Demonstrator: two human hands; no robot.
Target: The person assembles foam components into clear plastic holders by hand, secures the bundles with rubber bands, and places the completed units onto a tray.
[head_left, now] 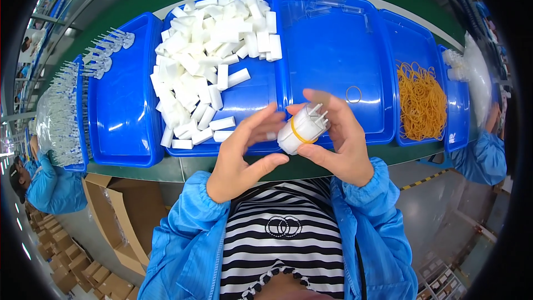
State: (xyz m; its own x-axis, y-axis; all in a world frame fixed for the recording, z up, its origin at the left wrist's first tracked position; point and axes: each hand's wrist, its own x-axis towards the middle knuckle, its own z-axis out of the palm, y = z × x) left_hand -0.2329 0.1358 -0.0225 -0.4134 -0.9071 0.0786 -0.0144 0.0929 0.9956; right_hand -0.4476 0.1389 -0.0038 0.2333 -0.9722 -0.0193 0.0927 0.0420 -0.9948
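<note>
My right hand (347, 141) is closed round a short white cylindrical bundle (290, 140) with several thin prongs sticking out of its upper right end. A yellow rubber band (296, 132) circles the bundle's middle. My left hand (239, 153) is just left of the bundle, fingers apart and slightly blurred, holding nothing. Beyond it, white foam-like blocks (189, 64) are heaped in a blue tray (252, 86). The blue tray (333, 50) beyond my right hand holds one loose rubber band (353, 94) and a few clear tubes (327, 8) along its far edge.
A pile of yellow rubber bands (422, 103) fills a blue tray on the right. At left, a blue tray (122, 116) has clear pronged parts (105, 50) at its far end; more are stacked beside it. A cardboard box (139, 211) stands below the table. Other people sit at both sides.
</note>
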